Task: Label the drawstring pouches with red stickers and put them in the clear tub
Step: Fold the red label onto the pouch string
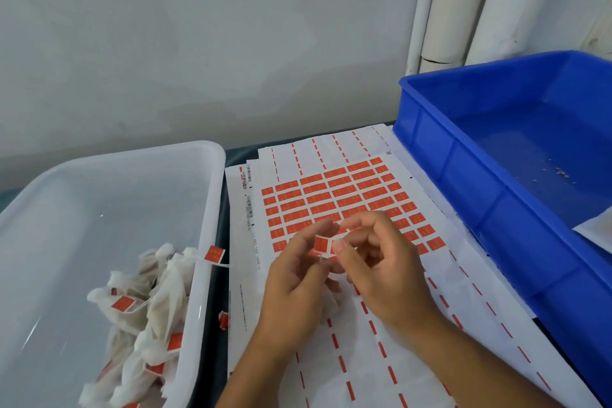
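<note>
Drawstring pouches (pixel 155 305): white, red-tagged, heaped in clear tub (pixel 205 242). Red sticker (pixel 322 244): pinched by left hand (pixel 294 288) and right hand (pixel 381 272), apparently folded; both hands' fingers curled.

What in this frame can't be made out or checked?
- Print on the red sticker pinched between the left hand and right hand: too small, head view.
- Any pouch under the hands: hidden by palms.
- Near end of the clear tub: cut off by the bottom edge.
- Blue crate: right side cut off.
</note>
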Available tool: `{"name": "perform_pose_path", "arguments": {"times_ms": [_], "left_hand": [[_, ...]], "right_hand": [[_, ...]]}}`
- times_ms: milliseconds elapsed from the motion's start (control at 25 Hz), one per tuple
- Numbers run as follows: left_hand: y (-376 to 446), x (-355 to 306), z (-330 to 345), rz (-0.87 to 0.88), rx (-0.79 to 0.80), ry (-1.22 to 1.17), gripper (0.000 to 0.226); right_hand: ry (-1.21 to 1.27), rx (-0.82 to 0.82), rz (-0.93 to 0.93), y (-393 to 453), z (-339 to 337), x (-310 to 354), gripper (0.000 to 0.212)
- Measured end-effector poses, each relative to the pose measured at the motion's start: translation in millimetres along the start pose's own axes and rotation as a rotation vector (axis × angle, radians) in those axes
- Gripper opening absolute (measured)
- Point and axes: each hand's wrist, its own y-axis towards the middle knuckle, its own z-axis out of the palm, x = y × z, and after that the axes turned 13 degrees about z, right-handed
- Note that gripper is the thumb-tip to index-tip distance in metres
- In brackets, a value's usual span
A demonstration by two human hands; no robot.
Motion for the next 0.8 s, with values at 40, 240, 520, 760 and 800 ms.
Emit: {"name": "perform_pose_path", "arguments": {"times_ms": [40, 240, 520, 760, 800], "left_hand": [[-0.1, 0.5, 0.4, -0.005, 0.0, -0.012, 0.051], [-2.2, 3.2, 3.9, -0.019, -0.01, -0.048, 0.052], [-4.3, 6.4, 3.5, -0.016, -0.036, -0.015, 0.039], [-4.1, 10.2, 4.8, 0.005, -0.032, 0.055, 0.038], [-4.2, 9.8, 4.6, 0.001, -0.036, 0.056, 0.039]], "right_hand": [[-0.026, -0.007, -0.007, -0.3, 0.9, 0.0, 0.021], [-0.099, -0.025, -0.011, -0.4, 1.6, -1.5, 0.023], [-0.089, -0.009, 0.004, 0.5, 0.4, -2.4, 0.024], [-0.15, 0.044, 0.091, 2.7, -1.8, -3.4, 0.039], [-0.155, 0.074, 0.104, 3.7, -2.9, -4.7, 0.038]]}}
